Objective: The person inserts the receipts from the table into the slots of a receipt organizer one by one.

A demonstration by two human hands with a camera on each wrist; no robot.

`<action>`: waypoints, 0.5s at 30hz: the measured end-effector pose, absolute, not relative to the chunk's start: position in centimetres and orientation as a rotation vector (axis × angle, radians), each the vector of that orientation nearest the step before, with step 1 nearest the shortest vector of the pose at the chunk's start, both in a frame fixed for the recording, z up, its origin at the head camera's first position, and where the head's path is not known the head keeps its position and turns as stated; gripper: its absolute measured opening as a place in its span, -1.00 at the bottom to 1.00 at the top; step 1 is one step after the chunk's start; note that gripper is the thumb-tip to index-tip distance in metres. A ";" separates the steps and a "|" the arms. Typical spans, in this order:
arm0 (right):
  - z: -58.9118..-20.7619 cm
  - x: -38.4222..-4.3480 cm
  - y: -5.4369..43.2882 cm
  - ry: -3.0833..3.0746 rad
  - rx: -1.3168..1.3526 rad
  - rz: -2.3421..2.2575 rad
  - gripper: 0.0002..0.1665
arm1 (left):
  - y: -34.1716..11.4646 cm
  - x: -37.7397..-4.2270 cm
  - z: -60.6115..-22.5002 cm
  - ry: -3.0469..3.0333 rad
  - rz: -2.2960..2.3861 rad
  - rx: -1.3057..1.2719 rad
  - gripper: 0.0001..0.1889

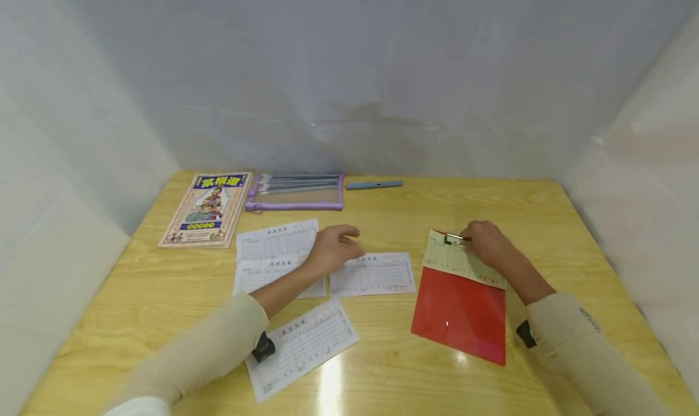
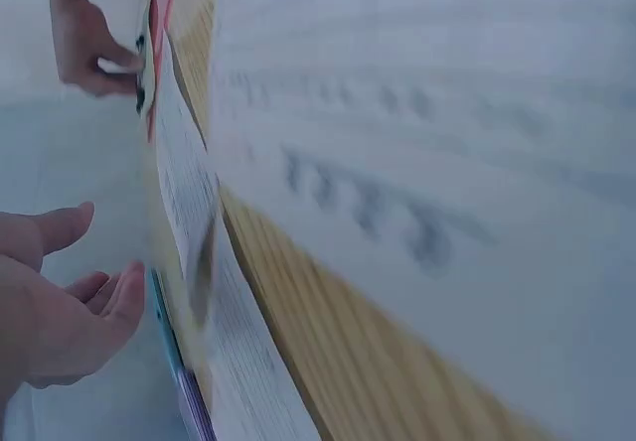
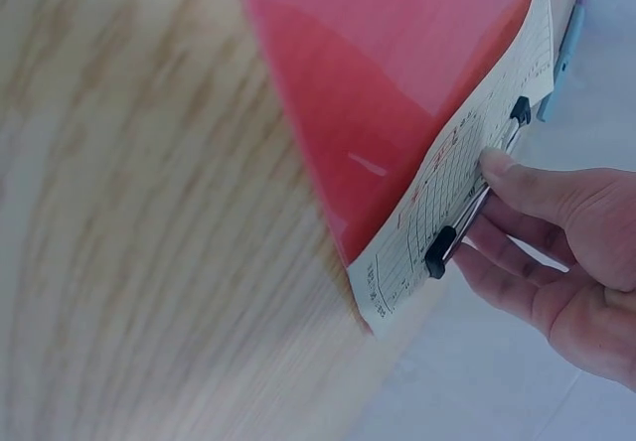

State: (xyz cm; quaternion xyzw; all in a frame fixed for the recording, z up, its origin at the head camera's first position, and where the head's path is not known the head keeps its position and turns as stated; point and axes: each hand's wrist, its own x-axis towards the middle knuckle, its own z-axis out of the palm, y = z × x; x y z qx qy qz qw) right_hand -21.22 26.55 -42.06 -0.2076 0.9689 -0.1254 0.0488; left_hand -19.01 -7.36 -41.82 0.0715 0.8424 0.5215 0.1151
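My right hand [image 1: 487,241] pinches the metal clip [image 1: 457,240] at the top edge of a red clipboard [image 1: 461,313]. Under the clip lies a yellowish printed form [image 1: 445,255] with red marks, its lower edge loose across the board. In the right wrist view the thumb presses on the clip [image 3: 477,203] from above, with fingers curled beneath the edge. My left hand [image 1: 334,246], loosely bent and holding nothing, hovers over white printed forms [image 1: 377,276]. The left wrist view shows its thumb and fingers apart. Another white form [image 1: 311,346] lies below the left forearm.
At the back left rest a comic-style booklet [image 1: 207,210] and a clear zip pouch [image 1: 295,205] with purple edging and pens inside. A blue-grey pen-like stick [image 1: 374,185] lies right of the pouch. Pale sheeting walls [image 1: 355,70] rise behind and beside the wooden table [image 1: 546,210].
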 end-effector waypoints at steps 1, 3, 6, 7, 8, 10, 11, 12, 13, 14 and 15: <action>-42.0 -21.3 26.6 2.953 -0.635 -0.377 -0.91 | -8.3 -19.1 -41.8 2.498 1.518 0.189 -0.50; -41.9 -21.4 26.6 2.956 -0.642 -0.359 -0.91 | -10.3 -19.4 -41.7 2.560 1.493 0.150 -0.49; -41.8 -21.5 26.6 2.950 -0.626 -0.350 -0.89 | -13.2 -19.7 -41.8 2.669 1.433 0.089 -0.48; -41.8 -21.5 26.6 2.943 -0.616 -0.358 -0.89 | -14.2 -19.7 -41.8 2.694 1.419 0.057 -0.48; -41.8 -21.5 26.6 2.936 -0.605 -0.368 -0.89 | -15.1 -19.7 -41.9 2.720 1.397 0.033 -0.49; -41.9 -21.5 26.6 2.926 -0.585 -0.383 -0.88 | -16.8 -19.6 -42.0 2.783 1.334 -0.009 -0.49; -41.9 -21.6 26.6 2.923 -0.575 -0.388 -0.88 | -17.6 -19.5 -42.1 2.806 1.312 -0.038 -0.49; -41.9 -21.5 26.6 2.923 -0.574 -0.386 -0.87 | -18.3 -19.4 -42.1 2.831 1.289 -0.064 -0.50; -42.0 -21.5 26.6 2.924 -0.571 -0.386 -0.87 | -19.0 -19.3 -42.1 2.858 1.271 -0.089 -0.50; -42.0 -21.5 26.6 2.927 -0.569 -0.382 -0.86 | -19.6 -19.1 -42.1 2.884 1.250 -0.114 -0.51; -42.0 -21.5 26.6 2.930 -0.572 -0.373 -0.85 | -20.1 -18.9 -42.0 2.901 1.236 -0.140 -0.52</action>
